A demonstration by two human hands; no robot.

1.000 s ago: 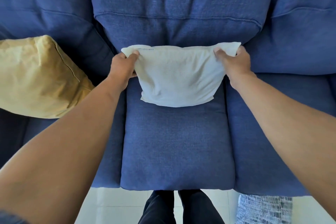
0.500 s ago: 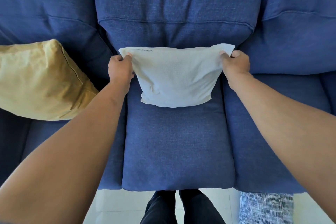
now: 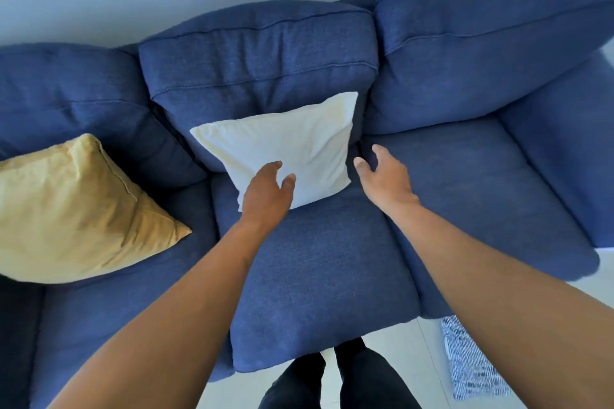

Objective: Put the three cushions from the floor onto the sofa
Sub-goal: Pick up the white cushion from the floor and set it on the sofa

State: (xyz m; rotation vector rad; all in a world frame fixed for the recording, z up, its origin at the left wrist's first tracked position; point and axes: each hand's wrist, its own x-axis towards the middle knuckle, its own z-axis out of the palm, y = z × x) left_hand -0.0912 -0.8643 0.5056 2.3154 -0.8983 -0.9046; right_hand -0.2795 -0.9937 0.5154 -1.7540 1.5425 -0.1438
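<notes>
A white cushion (image 3: pixel 285 146) leans against the middle back cushion of the blue sofa (image 3: pixel 319 272), resting on the middle seat. My left hand (image 3: pixel 267 191) hovers in front of its lower edge, fingers apart, holding nothing. My right hand (image 3: pixel 382 176) is open just to the right of the cushion, above the seam between the middle and right seats. A yellow cushion (image 3: pixel 73 209) lies on the left seat. A patterned blue-and-white cushion (image 3: pixel 471 362) lies on the floor at the lower right, partly hidden by my right arm.
A pale wall runs behind the sofa. The sofa's right armrest (image 3: pixel 564 156) bounds the right seat. My legs in dark trousers (image 3: pixel 332 382) stand on the light tiled floor (image 3: pixel 408 342) right at the front of the middle seat.
Both hands let go of the white cushion's top corners and drew back toward me. The cushion now stays propped on the sofa by itself, and the view has tilted up.
</notes>
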